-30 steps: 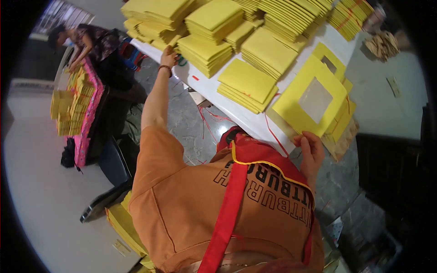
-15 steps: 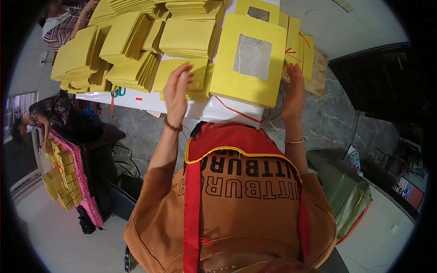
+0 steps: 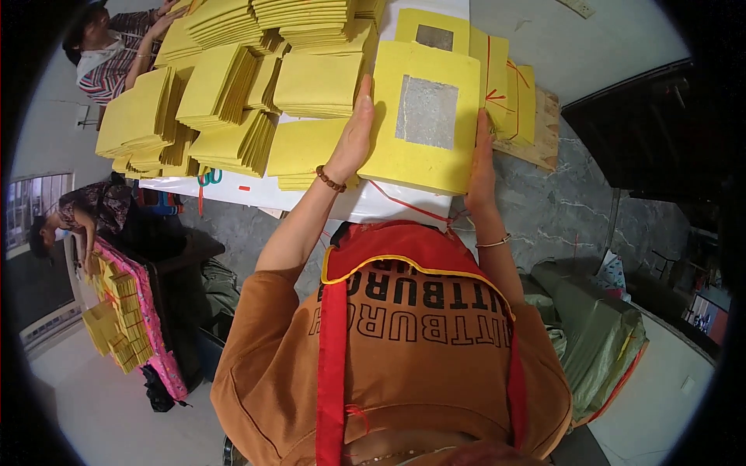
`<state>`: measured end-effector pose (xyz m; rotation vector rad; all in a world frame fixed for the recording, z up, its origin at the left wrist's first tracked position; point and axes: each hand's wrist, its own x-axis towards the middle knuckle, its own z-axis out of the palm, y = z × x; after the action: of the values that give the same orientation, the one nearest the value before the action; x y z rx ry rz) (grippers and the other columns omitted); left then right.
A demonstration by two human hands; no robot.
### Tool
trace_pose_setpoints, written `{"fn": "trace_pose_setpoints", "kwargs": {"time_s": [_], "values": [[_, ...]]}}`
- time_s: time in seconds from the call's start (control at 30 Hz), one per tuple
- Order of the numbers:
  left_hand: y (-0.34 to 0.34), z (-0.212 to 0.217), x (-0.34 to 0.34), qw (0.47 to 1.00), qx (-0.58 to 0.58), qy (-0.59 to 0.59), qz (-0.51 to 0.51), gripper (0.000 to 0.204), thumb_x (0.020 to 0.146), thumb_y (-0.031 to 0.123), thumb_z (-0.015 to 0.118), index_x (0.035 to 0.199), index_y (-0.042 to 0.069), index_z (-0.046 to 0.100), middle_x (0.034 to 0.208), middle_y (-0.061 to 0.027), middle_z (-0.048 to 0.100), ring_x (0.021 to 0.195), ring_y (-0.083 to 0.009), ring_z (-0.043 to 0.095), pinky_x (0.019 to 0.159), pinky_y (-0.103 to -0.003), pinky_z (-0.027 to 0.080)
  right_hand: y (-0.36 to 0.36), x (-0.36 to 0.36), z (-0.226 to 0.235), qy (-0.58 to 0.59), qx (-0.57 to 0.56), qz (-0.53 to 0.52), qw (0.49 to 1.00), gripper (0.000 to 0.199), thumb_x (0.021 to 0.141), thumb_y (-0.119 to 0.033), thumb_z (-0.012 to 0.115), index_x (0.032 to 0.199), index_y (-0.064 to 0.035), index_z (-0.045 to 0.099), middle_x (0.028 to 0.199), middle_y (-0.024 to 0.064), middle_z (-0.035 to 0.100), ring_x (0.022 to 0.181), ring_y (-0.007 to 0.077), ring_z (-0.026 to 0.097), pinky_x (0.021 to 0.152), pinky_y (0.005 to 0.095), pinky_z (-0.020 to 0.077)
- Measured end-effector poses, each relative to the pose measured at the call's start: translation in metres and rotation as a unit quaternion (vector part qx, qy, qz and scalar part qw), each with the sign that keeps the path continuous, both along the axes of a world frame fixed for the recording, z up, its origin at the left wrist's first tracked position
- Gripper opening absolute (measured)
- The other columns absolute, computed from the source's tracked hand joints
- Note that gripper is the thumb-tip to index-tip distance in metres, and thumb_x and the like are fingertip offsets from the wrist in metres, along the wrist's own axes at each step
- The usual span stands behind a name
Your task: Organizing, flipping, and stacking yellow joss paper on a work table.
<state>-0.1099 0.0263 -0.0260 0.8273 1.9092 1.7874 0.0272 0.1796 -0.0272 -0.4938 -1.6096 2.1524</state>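
Note:
In front of me on the table lies a thick stack of flat yellow paper pieces (image 3: pixel 423 171), the top one bearing a grey rectangular patch (image 3: pixel 427 111). Flat along its left side rests my left hand (image 3: pixel 355 137), fingers stretched out and pointing away from me. My right hand (image 3: pixel 482 171) is upright against the right side, its fingers straight and partly hidden by the stack's edge. Both hands are open, with the stack between the palms. A red string (image 3: pixel 404 199) runs out at the stack's near edge.
Several folded yellow stacks (image 3: pixel 318 85) cover the table's left. Tied yellow bundles (image 3: pixel 522 101) sit on a wooden board (image 3: pixel 546 128) at right. Teal-handled scissors (image 3: pixel 208 177) lie at the table edge. Co-workers (image 3: pixel 124 58) are at the far left and at another table (image 3: pixel 144 311).
My left hand has moved right, from above a smaller yellow stack to the large stack's left side. My right hand has come in against its right side. The view has shifted slightly.

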Motion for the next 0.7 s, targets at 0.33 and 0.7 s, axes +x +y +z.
{"fn": "trace_pose_setpoints", "kwargs": {"time_s": [0.33, 0.7], "values": [[-0.001, 0.002, 0.006, 0.999, -0.008, -0.041, 0.023, 0.064, 0.094, 0.046, 0.014, 0.139, 0.001, 0.008, 0.145, -0.0116, 0.008, 0.134, -0.0200, 0.007, 0.108, -0.030, 0.005, 0.000, -0.002, -0.006, 0.020, 0.002, -0.005, 1.000, 0.054, 0.096, -0.037, 0.016, 0.140, -0.0066, 0.008, 0.146, 0.0046, 0.009, 0.133, 0.0164, 0.012, 0.108, 0.0296, 0.0100], [-0.017, 0.008, -0.007, 0.998, -0.054, 0.025, -0.008, 0.066, 0.094, 0.046, 0.019, 0.137, -0.003, 0.012, 0.144, -0.0154, 0.015, 0.134, -0.0232, 0.012, 0.108, -0.031, 0.010, 0.008, 0.007, -0.009, 0.042, -0.027, -0.034, 0.998, 0.056, 0.096, -0.040, 0.018, 0.140, -0.0052, 0.009, 0.146, 0.0066, 0.007, 0.134, 0.0166, 0.009, 0.108, 0.0310, 0.0095]]}}
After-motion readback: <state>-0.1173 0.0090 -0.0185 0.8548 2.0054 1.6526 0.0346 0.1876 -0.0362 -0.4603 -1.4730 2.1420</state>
